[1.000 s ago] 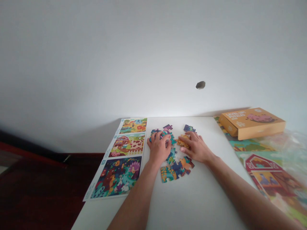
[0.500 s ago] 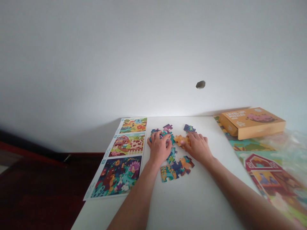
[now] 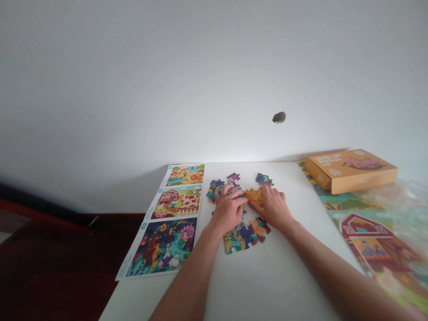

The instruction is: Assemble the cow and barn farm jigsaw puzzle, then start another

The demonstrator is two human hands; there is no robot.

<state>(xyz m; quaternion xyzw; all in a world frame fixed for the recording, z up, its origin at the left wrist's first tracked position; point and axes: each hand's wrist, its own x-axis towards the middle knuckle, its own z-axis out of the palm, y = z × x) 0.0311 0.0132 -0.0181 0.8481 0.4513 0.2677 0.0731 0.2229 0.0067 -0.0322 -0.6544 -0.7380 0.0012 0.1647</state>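
Note:
Between my hands is a yellow-orange jigsaw puzzle piece (image 3: pixel 254 195), which looks like it may be several joined pieces. My right hand (image 3: pixel 276 207) grips its right side, fingers over the top and thumb at the near edge. From the left, my left hand (image 3: pixel 230 210) pinches at its left end with thumb and forefinger; the fingertips partly hide the contact. Beneath and behind my left hand lie teal and purple puzzle pieces (image 3: pixel 214 189), partly covered. Nearer to me lies a joined puzzle section (image 3: pixel 245 237) with yellow leaves and dark blue.
Loose dark-blue pieces (image 3: pixel 264 179) and a purple piece (image 3: pixel 233 176) lie farther back. A reference sheet (image 3: pixel 160 223) with three pictures is at the left table edge. At right are an orange puzzle box (image 3: pixel 354 169), a farm picture (image 3: pixel 368 227) and clear plastic (image 3: pixel 401 209).
My left hand has moved right and slightly nearer, off the teal pieces to the yellow-orange piece. My right hand has shifted slightly left, its thumb now reaching toward my left hand.

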